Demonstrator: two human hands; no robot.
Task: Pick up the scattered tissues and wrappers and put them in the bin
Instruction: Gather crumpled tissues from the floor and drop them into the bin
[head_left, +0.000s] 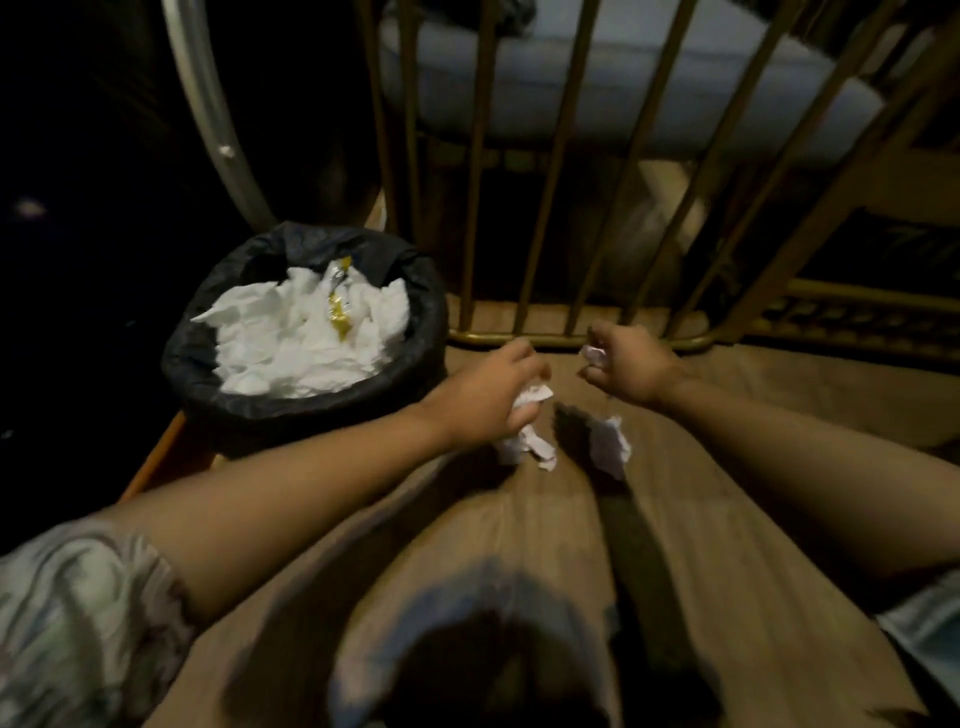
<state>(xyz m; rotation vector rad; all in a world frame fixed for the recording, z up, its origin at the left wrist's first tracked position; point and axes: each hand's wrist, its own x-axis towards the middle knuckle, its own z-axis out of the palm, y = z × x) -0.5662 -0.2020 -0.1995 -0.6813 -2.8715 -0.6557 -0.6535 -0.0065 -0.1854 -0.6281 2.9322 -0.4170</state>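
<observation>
Tissues fill the bin (306, 322) at the left: a heap of crumpled white tissues (291, 343) rises nearly to its rim, with a gold wrapper (338, 312) lying among them toward the far side. A black liner is folded over the bin's edge, and the bin stands on the wooden floor (675, 519) near a gold metal railing (519, 208).

To the right of the bin, the left hand (488, 400) reaches forward with its fingers curled round a wad of white tissue (527, 431); part of the wad shows between the fingers and more of it hangs out below the palm. The hand is just beside the bin's rim, not over the opening.

Close by, the right hand (628, 366) is closed on a small pale scrap (595, 356) that peeks out at the fingertips. Another crumpled tissue (610, 447) hangs below this hand; blur makes it unclear whether it dangles from the hand or is apart from it.

Both forearms stretch in from the bottom corners, each with a patterned sleeve (78, 613) at the upper arm. Behind the railing's bars lies a pale cushion (597, 88). Everything left of the bin is dark.
</observation>
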